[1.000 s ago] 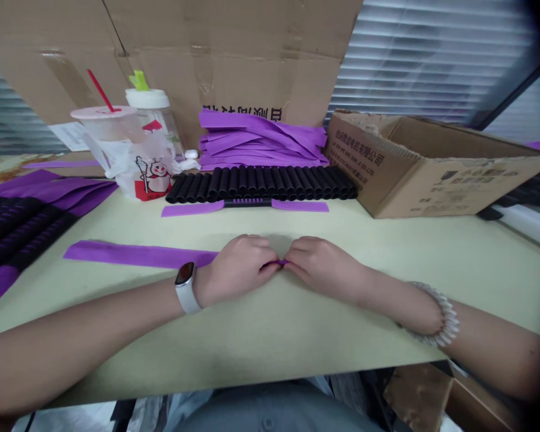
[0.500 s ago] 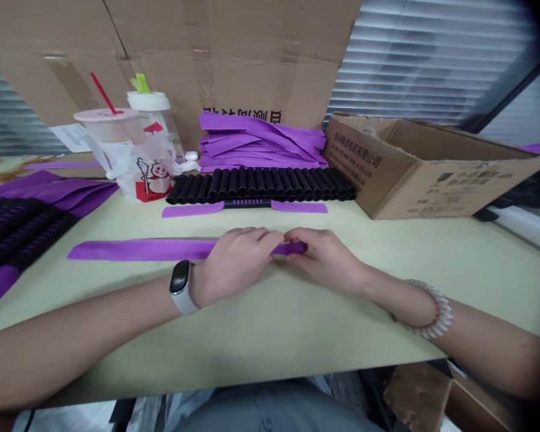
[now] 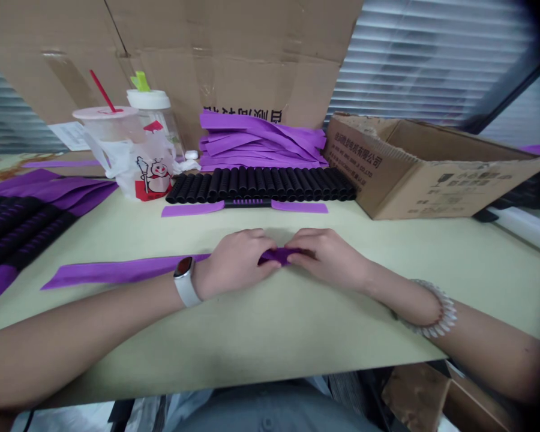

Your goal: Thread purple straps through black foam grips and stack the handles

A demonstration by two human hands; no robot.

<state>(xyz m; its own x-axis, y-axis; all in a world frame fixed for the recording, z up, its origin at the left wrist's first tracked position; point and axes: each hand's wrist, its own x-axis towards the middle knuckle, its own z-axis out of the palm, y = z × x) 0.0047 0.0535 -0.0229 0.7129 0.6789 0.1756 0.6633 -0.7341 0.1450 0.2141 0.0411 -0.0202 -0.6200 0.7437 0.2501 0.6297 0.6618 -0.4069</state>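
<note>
Slatted blinds (image 3: 432,60) and a propped-up cardboard sheet (image 3: 234,60) fill the background behind our pale tabletop (image 3: 297,336). Our left hand (image 3: 234,261) and right hand (image 3: 328,258) sit close together, fingers curled toward each other, and each grip is pinching a purple strip (image 3: 117,273). The strip's long tail runs off to the left along the tabletop, while its other end is bunched between the two hands. A white-banded watch (image 3: 184,281) sits on our left wrist and a pale coil bracelet (image 3: 432,309) on the right. Farther ahead lies a flat purple band with a black centre (image 3: 246,203). Beyond it, a row of black ridged rolls (image 3: 261,184) sits before a heap of purple strips (image 3: 256,141). To the right stands an open carton (image 3: 427,171). To the left are a plastic cup (image 3: 108,123), a bottle (image 3: 149,114), a printed bag (image 3: 150,180) and more purple-and-black pieces (image 3: 13,228).
</note>
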